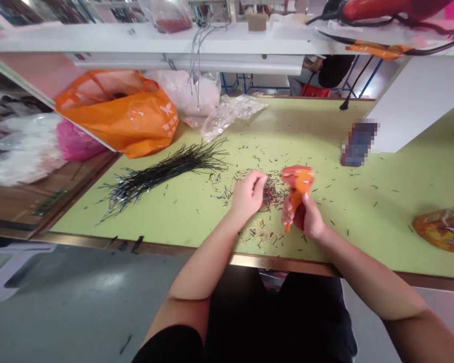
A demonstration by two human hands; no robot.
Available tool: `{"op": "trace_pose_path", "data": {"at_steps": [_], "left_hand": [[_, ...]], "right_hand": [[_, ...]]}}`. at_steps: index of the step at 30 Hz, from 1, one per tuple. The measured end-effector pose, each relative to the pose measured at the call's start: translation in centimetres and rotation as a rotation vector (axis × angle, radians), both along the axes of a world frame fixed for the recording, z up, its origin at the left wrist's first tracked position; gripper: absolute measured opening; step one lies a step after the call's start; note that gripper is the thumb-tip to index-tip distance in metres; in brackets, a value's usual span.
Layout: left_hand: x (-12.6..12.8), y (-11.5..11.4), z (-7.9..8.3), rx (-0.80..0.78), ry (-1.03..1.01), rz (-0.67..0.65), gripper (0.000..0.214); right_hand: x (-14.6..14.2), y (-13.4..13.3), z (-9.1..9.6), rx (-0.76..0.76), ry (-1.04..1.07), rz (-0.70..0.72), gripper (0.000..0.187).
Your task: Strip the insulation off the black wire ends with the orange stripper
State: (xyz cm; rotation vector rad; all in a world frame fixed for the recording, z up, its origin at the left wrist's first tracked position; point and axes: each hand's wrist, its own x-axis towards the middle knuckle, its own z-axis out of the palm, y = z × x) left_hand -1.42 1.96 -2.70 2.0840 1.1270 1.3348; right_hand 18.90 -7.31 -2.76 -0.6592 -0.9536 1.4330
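My right hand (310,217) grips the handle of an orange pistol-shaped wire stripper (299,184), its head pointing away from me and a little blurred. Just to the left, my left hand (248,192) is closed with the fingertips pinched; whatever lies between them is hidden or too small to make out. A small heap of cut wire scraps (272,195) lies between the two hands, with more bits scattered around. Left of my hands rests a long bundle of black wires (162,174), with light and blue tips at the near end.
An orange bag (136,118) and clear plastic bags (230,113) stand at the back left of the green table (166,212). A pixelated phone-like object (359,143) leans near the white panel (416,101). An orange-yellow package (442,229) lies far right. Overhead runs a white shelf (98,40).
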Motion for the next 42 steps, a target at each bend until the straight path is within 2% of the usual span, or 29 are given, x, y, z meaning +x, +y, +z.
{"op": "trace_pose_path", "data": {"at_steps": [2,3,4,7,10,14,19,27,35,39,42], "left_hand": [[-1.1,1.8,-0.4,0.018,-0.204,0.185,0.031],[-1.6,2.6,-0.6,0.030,-0.284,0.277,0.033],[-1.9,3.3,-0.8,0.033,-0.297,0.304,0.035],[-1.3,3.2,-1.2,0.010,-0.210,0.222,0.033],[0.6,0.4,-1.0,0.081,0.063,0.065,0.019],[2.5,-3.0,-0.1,0.230,0.271,0.015,0.023],[2.5,-4.0,0.6,0.294,0.317,-0.043,0.024],[2.4,-4.6,1.0,0.302,0.320,-0.086,0.023],[2.7,-5.1,1.1,0.344,0.290,-0.098,0.022],[2.7,-5.1,1.1,0.323,0.297,-0.105,0.023],[2.7,-5.1,1.2,0.351,0.285,-0.102,0.023]], "right_hand": [[1.7,0.3,1.0,0.090,0.120,-0.242,0.051],[2.6,0.6,1.2,0.092,0.150,-0.315,0.049],[3.2,0.9,1.3,0.095,0.141,-0.355,0.048],[3.5,1.7,0.3,0.067,0.003,-0.308,0.050],[1.8,1.7,-1.6,-0.019,-0.107,-0.140,0.060],[-0.4,1.0,-3.1,-0.036,-0.170,-0.026,0.063],[-1.0,0.6,-3.5,-0.123,-0.113,-0.068,0.063],[-1.1,0.2,-2.8,-0.176,-0.174,-0.144,0.064],[-1.3,0.1,-3.6,-0.255,-0.270,-0.357,0.056],[-1.3,0.1,-4.1,-0.258,-0.300,-0.386,0.057],[-1.4,0.2,-4.0,-0.249,-0.300,-0.356,0.061]]}}
